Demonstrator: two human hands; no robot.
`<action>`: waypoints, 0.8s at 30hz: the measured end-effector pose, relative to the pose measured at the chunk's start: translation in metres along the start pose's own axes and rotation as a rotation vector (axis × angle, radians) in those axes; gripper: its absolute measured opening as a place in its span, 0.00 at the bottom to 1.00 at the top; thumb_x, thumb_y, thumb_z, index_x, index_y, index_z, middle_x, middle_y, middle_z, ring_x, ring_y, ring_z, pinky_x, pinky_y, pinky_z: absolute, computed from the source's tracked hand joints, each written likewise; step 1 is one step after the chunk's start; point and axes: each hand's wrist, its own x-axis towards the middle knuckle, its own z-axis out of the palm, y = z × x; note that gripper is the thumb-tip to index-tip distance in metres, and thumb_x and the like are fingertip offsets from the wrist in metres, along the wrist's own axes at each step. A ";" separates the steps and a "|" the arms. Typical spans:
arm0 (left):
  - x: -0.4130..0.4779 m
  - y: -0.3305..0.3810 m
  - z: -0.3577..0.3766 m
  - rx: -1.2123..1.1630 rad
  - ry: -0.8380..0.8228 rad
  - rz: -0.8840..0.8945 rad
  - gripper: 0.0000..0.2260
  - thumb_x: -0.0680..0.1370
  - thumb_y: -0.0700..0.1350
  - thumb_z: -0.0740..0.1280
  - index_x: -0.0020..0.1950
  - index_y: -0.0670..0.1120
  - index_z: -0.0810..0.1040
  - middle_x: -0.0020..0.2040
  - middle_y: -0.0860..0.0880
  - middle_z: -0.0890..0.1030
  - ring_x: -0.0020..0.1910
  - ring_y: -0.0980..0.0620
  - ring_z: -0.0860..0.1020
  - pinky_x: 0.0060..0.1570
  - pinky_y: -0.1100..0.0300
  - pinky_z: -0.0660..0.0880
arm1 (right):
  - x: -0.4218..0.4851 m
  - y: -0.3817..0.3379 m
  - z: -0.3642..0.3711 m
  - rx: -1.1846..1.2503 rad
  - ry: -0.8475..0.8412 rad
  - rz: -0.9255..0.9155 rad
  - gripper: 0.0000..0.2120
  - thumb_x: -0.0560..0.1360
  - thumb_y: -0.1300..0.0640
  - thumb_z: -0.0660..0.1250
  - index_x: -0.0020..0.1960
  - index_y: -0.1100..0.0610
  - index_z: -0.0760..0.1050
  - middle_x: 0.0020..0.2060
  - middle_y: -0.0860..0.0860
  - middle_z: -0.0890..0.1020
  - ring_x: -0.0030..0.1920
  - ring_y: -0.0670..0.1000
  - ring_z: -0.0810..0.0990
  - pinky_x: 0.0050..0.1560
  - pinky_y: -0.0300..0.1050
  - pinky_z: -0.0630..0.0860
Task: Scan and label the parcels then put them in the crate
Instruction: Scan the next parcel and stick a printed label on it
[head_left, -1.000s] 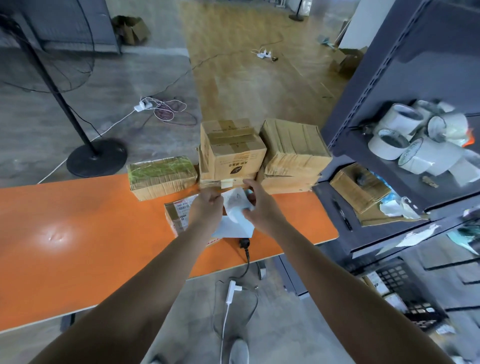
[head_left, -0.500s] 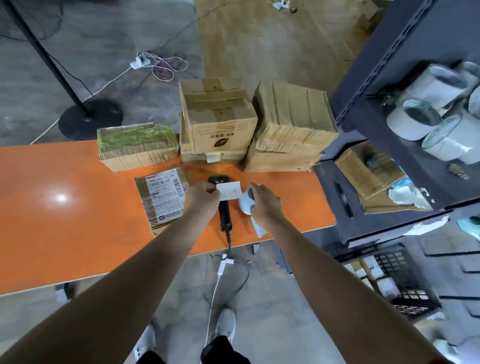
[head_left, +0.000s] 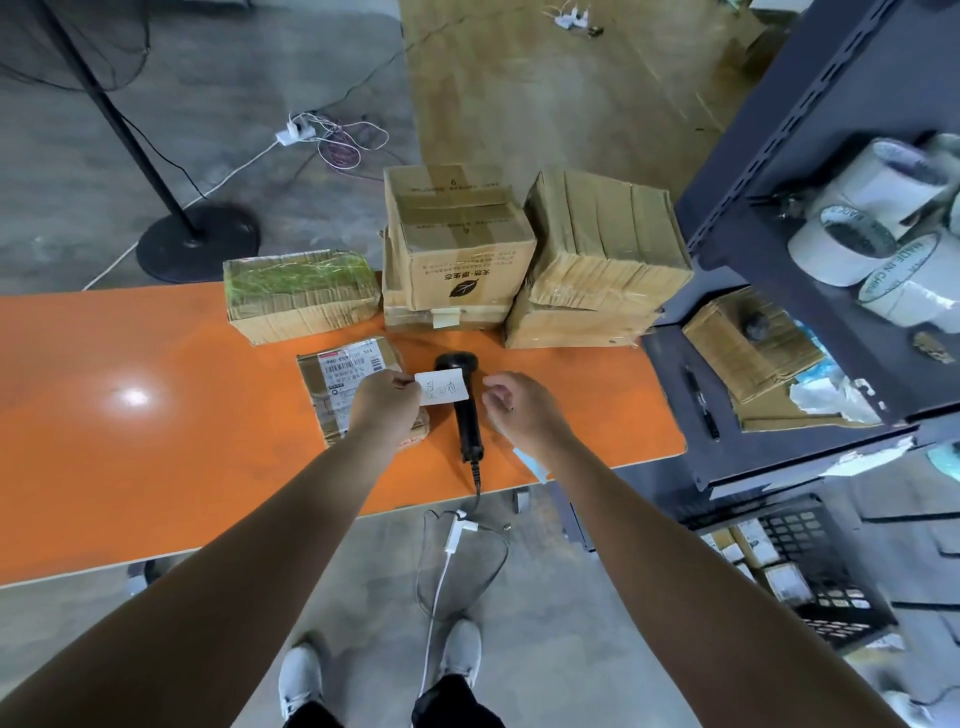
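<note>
The left hand (head_left: 387, 408) pinches a label (head_left: 441, 387) by its left edge, above the scanner (head_left: 464, 410). The right hand (head_left: 519, 410) hovers beside it, fingers loosely curled and empty. The label looks light, limp and probably sticky, so edge grips suit it. The parcel (head_left: 343, 374) lies just left. The crate (head_left: 831, 613), near right, holds small parcels.

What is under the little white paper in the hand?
The black scanner lies on the orange table beneath the label that the left hand pinches. Its head and handle show; the part between is covered.
</note>
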 end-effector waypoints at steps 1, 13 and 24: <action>0.001 -0.003 -0.006 -0.009 0.009 -0.003 0.12 0.77 0.37 0.60 0.35 0.46 0.75 0.35 0.44 0.76 0.38 0.45 0.76 0.38 0.51 0.74 | 0.001 -0.009 0.003 0.065 0.000 0.016 0.14 0.81 0.55 0.64 0.63 0.58 0.78 0.57 0.52 0.81 0.56 0.50 0.80 0.53 0.38 0.72; 0.000 -0.035 -0.071 -0.184 0.064 -0.012 0.07 0.74 0.35 0.62 0.41 0.42 0.79 0.35 0.44 0.77 0.36 0.47 0.73 0.37 0.52 0.70 | 0.008 -0.092 0.039 0.164 -0.138 -0.024 0.11 0.81 0.51 0.63 0.55 0.58 0.78 0.41 0.47 0.79 0.43 0.46 0.79 0.39 0.37 0.71; 0.003 -0.066 -0.077 0.063 0.188 0.018 0.06 0.75 0.40 0.67 0.51 0.45 0.75 0.46 0.45 0.82 0.41 0.46 0.78 0.34 0.59 0.71 | 0.007 -0.105 0.071 -0.070 -0.169 -0.032 0.11 0.80 0.56 0.63 0.42 0.60 0.77 0.32 0.53 0.78 0.31 0.49 0.74 0.32 0.44 0.69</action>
